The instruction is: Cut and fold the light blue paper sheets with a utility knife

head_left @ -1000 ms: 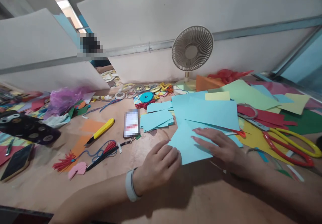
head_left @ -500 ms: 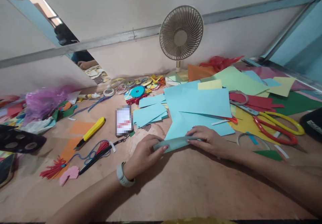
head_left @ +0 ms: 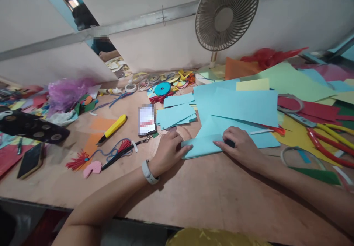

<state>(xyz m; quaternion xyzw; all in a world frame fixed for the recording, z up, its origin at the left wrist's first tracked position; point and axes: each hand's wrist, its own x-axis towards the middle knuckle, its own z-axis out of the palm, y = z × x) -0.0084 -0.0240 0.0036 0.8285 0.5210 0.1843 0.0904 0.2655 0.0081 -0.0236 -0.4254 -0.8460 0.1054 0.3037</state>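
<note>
Left hand (head_left: 168, 148): thumb on the folded blue sheet's (head_left: 203, 143) left end, fingers curled; appears to pinch it.
Right hand (head_left: 240, 144): curled, one digit on the fold; whether it pinches cannot be told.
Folded sheet: between both hands, before larger blue sheets (head_left: 246, 106), on the tabletop (head_left: 179, 194).
Paper: judged light, moderately stiff, easily creased.
Fold ends: likely best hold, fingertips flat.
</note>
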